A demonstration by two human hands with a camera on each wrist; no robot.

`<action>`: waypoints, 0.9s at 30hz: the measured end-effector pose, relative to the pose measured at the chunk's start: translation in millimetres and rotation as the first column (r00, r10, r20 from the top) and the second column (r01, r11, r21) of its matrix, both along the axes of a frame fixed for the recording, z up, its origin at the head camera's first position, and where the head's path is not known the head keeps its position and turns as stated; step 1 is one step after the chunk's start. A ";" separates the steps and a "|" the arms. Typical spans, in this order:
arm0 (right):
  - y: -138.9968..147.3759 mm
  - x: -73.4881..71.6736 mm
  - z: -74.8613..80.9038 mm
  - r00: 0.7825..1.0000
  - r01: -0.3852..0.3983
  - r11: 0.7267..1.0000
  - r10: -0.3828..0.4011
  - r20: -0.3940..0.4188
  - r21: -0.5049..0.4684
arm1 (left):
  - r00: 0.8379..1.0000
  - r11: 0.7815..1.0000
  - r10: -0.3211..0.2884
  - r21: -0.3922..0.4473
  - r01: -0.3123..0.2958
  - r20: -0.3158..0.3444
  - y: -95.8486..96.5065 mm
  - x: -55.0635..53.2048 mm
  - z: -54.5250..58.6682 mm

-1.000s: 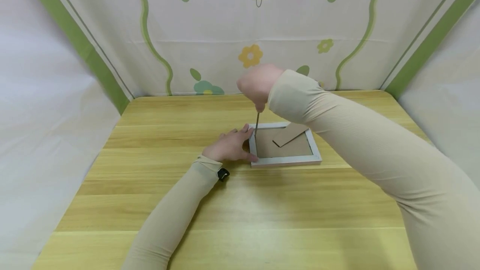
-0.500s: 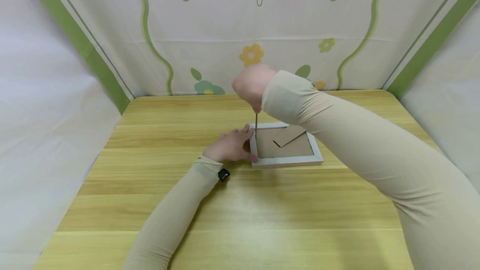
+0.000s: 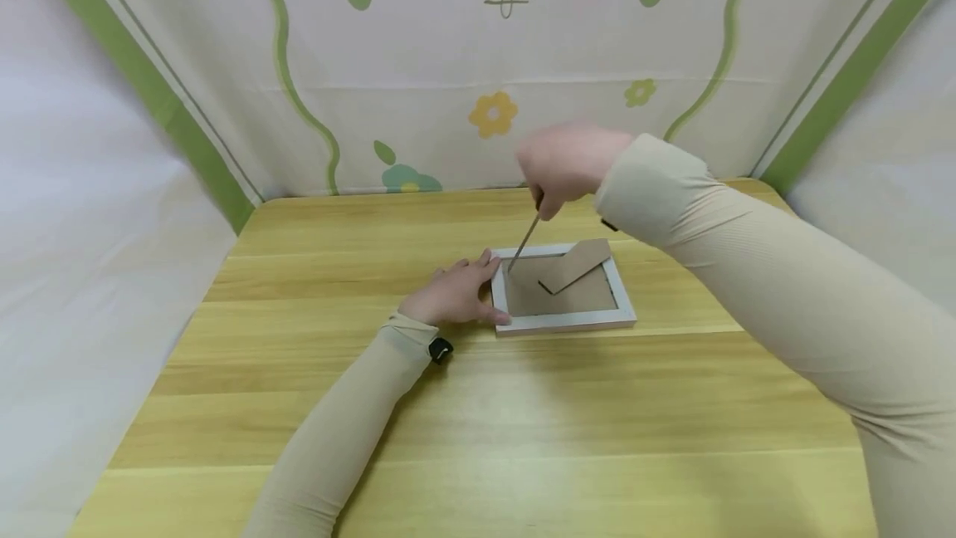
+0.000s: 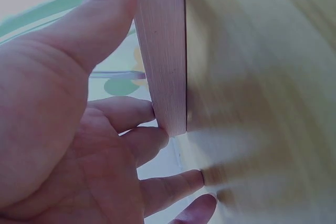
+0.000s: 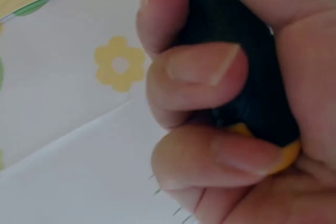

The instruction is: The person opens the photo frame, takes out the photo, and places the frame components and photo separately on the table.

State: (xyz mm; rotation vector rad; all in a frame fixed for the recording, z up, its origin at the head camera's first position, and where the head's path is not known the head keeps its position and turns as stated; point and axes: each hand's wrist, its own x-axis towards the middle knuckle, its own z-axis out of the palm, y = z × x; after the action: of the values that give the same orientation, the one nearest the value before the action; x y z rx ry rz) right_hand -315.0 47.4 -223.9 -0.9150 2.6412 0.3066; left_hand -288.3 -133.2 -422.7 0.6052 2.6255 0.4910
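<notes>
A white-edged picture frame [image 3: 562,322] lies face down on the wooden table, its brown backing board [image 3: 523,293] and slanting stand leg [image 3: 578,266] uppermost. My left hand [image 3: 456,293] holds its left end, thumb at the near corner and fingers at the far one. In the left wrist view, the thumb and two fingertips meet the frame's side [image 4: 164,51]. My right hand [image 3: 571,163] grips a screwdriver whose handle [image 5: 236,40] is dark with a yellow end. Its thin shaft [image 3: 525,239] leans down leftward, the tip at the inner left edge of the frame.
The wooden table [image 3: 597,422] extends around the frame. Behind it hangs a pale cloth [image 3: 418,48] with flower and leaf prints, and white cloth sides [image 3: 97,231] stand left and right.
My right hand has swung to the right, so the screwdriver went from nearly upright to tilted, its tip still at the frame's left inner edge. My left hand keeps its place on the frame.
</notes>
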 end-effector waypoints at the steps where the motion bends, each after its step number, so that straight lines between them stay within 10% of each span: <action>1: 5.3 -1.2 0.5 1.000 -0.008 1.000 0.008 -0.002 -0.006 | 1.000 1.000 -0.002 -0.001 0.002 -0.002 -1.1 -0.2 -0.3; 27: 79.8 -9.9 -57.1 0.993 -0.094 0.956 0.069 -0.099 -0.277 | 1.000 1.000 0.007 0.022 -0.007 -0.001 -9.1 -2.9 0.1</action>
State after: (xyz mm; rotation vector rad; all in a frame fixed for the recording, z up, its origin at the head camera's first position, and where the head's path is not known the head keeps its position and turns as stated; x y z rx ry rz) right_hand -325.0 127.2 -281.0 -1.1238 2.7804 -0.0128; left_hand -291.2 -142.3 -422.5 0.6035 2.6277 0.5228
